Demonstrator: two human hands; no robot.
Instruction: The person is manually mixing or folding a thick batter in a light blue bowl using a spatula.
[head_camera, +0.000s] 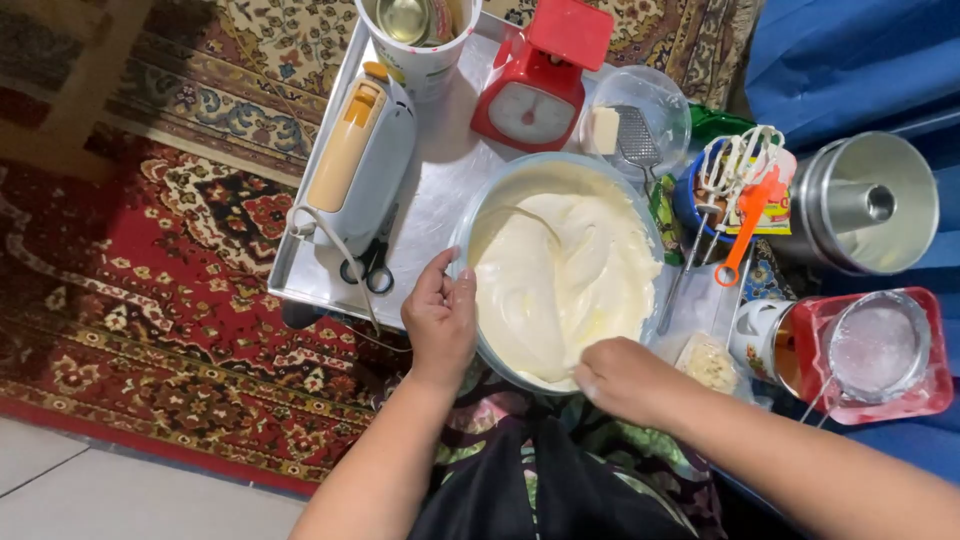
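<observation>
nearest the camera, the left hand (440, 318) rests on the near left rim of the big bowl (470, 225), fingers pressed together and curled over the edge, steadying it. the right hand (622, 378) sits at the near right rim, closed as if pinching a tool; what it holds is hidden, so i cannot tell. the bowl is full of pale, thick batter (560, 270), swirled into ridges, and it stands on a metal tray (430, 190) laid on a red patterned carpet (150, 290).

just left of the bowl on the tray lie a hand mixer (360, 155) and its cord; to the right stand a cup with beaters (735, 165), an orange spatula (748, 225) and a red tub with a sieve (878, 350). further off are a red kitchen scale (535, 85), a small glass bowl (645, 110) and a tube cake pan (865, 200).

the bowl is filled nearly to the rim, so a hard stir on the near side could slop batter over the edge, and a slipped left grip could let the bowl skid on the smooth tray.
</observation>
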